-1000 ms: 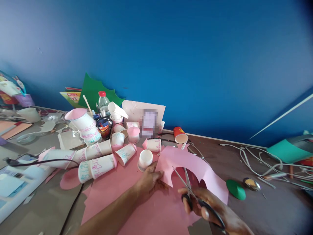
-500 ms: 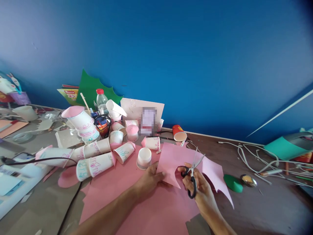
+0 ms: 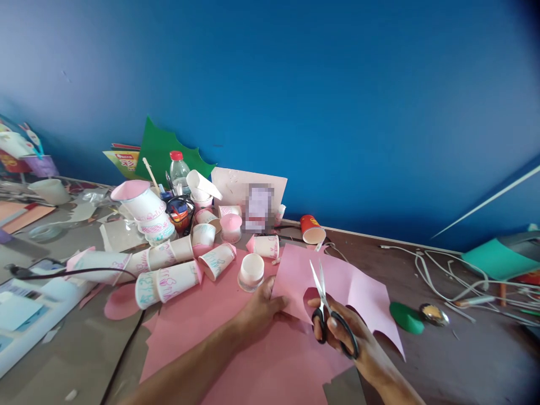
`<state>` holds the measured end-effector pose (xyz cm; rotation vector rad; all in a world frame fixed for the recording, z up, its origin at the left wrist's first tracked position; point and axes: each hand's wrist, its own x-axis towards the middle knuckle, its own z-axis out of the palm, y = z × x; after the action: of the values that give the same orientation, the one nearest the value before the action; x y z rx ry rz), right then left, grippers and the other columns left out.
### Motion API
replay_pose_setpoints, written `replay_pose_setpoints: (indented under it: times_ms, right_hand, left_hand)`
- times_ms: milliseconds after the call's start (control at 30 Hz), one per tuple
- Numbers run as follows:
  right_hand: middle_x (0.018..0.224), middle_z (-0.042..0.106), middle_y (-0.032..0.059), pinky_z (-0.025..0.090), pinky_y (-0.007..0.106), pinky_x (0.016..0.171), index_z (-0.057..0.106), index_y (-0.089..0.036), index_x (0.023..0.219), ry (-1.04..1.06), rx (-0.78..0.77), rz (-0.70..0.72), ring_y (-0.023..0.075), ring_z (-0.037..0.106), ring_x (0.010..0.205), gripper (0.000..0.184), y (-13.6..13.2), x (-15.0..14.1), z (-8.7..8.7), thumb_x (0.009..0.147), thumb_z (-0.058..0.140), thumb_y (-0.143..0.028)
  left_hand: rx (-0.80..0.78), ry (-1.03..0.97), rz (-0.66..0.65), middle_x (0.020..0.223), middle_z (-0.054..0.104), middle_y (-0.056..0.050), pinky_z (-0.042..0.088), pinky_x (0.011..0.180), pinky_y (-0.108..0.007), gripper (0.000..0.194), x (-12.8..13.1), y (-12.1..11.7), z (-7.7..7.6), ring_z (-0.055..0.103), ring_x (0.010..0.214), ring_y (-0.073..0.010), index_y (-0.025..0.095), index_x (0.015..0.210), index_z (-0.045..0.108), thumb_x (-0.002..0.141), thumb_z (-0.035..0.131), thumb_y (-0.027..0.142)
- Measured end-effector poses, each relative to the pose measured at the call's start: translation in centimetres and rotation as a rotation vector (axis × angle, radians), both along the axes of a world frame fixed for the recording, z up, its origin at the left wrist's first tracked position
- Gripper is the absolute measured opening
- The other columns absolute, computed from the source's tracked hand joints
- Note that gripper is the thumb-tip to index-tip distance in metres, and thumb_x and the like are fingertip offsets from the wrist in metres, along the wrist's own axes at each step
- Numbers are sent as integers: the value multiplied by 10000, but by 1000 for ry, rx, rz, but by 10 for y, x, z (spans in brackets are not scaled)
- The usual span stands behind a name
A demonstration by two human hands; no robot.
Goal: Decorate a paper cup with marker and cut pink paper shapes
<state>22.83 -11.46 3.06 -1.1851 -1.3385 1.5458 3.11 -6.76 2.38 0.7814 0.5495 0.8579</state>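
My left hand [image 3: 264, 306] pinches the left edge of a pink paper sheet [image 3: 329, 270], thumb on top. Curved bites are cut from the sheet's near edge. In my right hand [image 3: 343, 329] is a pair of scissors [image 3: 323, 292] with black handles, blades slightly parted and pointing away over the sheet. Beneath both hands lies a larger pink sheet [image 3: 219, 349]. A white paper cup [image 3: 252, 267] stands upside down just beyond my left hand.
Decorated paper cups [image 3: 172, 281] lie in rows at the left, near a black cable [image 3: 122, 349]. A red cup [image 3: 312, 229] lies by the wall. White cables [image 3: 426, 270], a green paper cone [image 3: 405, 318] and a shiny round object [image 3: 434, 315] are at the right.
The scissors have turned in my right hand, their tips swinging left and their handles shifting right and nearer. My left hand keeps its hold on the sheet. The whole view has shifted slightly.
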Motion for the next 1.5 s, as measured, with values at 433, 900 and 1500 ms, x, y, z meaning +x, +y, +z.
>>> replay_pose_setpoints:
  times_ms: [433,900,1500]
  right_hand:
    - [739,569,79,428,350,606,599,-216,1071,117,126,-119,238,527,687,632,-7,9,0,763,426,-740]
    - [751,614,66,429,348,656,598,-194,1107,83,336,-102,217,530,698,522,0,15,2,796,555,-611]
    - [681,620,28,415,344,636,578,-175,980,-11,220,-89,196,552,670,433,6,-19,-16,823,574,-578]
  left_hand:
    - [117,346,-207,706,684,-91,424,492,-242,544,-9,-4,1,621,483,-150,129,780,578,834,445,654]
    - [472,909,-618,487,598,11,355,401,-191,349,-57,1,78,467,397,-100,206,706,639,810,552,528]
    - [788,885,372,858,652,-57,470,748,-288,246,-64,64,83,604,823,-189,150,904,623,793,598,369]
